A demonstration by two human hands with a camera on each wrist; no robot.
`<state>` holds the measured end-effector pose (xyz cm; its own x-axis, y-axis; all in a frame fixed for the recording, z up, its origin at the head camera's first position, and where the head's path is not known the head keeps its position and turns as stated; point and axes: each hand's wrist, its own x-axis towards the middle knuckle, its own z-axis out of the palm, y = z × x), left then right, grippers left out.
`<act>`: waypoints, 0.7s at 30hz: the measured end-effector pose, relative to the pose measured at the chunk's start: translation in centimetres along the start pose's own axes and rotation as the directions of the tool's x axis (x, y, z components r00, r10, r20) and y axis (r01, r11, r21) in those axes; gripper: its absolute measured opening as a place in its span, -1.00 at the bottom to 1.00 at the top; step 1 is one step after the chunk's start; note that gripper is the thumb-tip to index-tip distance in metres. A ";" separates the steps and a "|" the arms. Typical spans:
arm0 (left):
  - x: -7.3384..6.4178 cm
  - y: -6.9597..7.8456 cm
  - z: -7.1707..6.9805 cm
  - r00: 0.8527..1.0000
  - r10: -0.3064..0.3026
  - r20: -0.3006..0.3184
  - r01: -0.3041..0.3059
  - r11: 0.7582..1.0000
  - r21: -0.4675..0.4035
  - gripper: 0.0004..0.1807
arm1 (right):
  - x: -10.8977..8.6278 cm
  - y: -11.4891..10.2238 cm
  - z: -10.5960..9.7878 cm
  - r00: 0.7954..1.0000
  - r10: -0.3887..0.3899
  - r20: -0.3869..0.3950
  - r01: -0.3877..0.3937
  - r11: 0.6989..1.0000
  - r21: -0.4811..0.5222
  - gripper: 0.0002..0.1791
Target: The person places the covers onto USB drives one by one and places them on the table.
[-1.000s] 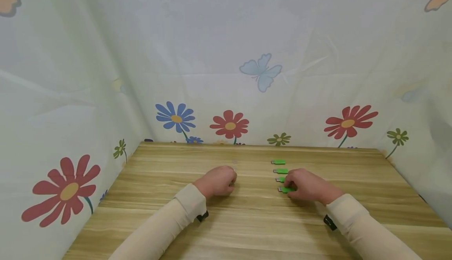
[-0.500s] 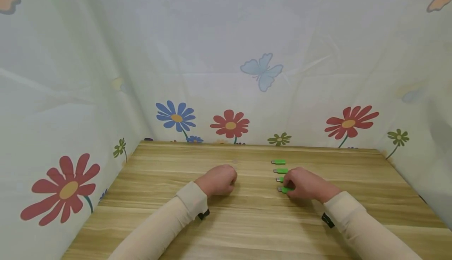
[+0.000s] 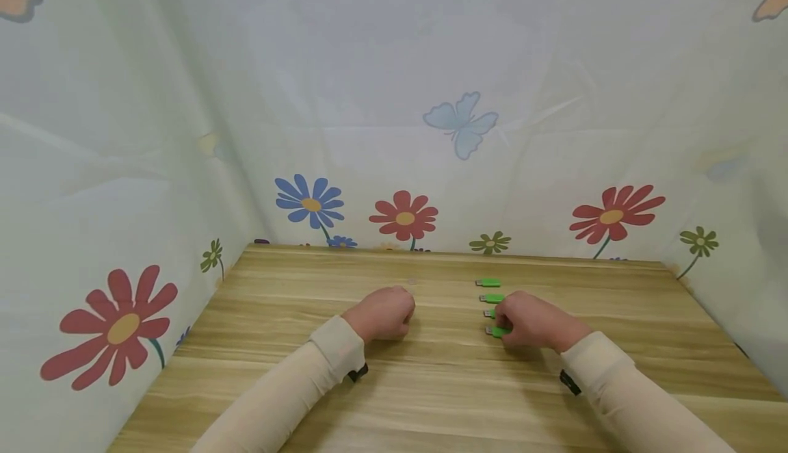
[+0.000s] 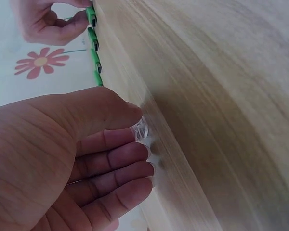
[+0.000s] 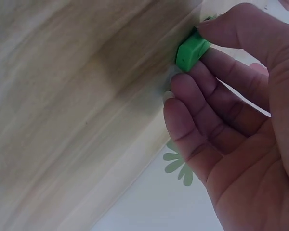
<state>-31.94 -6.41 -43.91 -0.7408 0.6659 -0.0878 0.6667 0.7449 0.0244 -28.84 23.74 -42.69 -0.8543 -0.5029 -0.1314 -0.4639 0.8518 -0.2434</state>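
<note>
Several green USB sticks lie in a column on the table, metal plugs pointing left; the farthest USB stick and the second one show best. My right hand is at the near end, its thumb and fingers on the nearest USB stick, and it partly covers the one behind. To the left, my left hand holds a small clear plastic piece at the table surface between thumb and forefinger; its exact kind cannot be told. In the head view the hand hides that piece.
Another faint clear piece lies beyond my left hand. The wooden table ends at a white curtain with printed flowers at the back and sides. Black straps sit under the wrists.
Both hands stay almost in place. A clear piece seen beside the left fingers a second ago is now hidden by that hand. The right fingers cover slightly more of the nearest USB stick.
</note>
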 end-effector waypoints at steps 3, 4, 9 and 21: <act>0.0 0.1 0.0 1.000 -0.013 0.005 0.013 1.000 -0.014 -0.59 | 0.0 -0.1 0.0 1.000 -0.018 -0.012 0.018 1.000 -0.015 -0.82; -0.1 0.2 -0.1 1.000 -0.015 0.005 0.015 1.000 -0.016 -0.58 | 0.0 -0.1 0.0 0.999 -0.031 -0.019 0.031 0.999 -0.023 -0.82; 0.0 0.3 0.0 1.000 -0.011 -0.004 0.011 1.000 -0.009 -0.55 | 0.1 -0.1 0.1 0.996 -0.075 -0.044 0.073 0.996 -0.044 -0.79; 0.2 0.1 0.3 1.000 0.011 -0.025 -0.010 0.999 0.041 -0.62 | 0.2 0.3 0.6 0.993 -0.086 -0.076 0.082 0.995 -0.056 -0.73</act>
<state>-31.99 -6.25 -44.20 -0.7355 0.6747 -0.0622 0.6766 0.7362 -0.0153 -29.06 23.80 -43.35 -0.8266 -0.5615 -0.0369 -0.5446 0.8147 -0.1991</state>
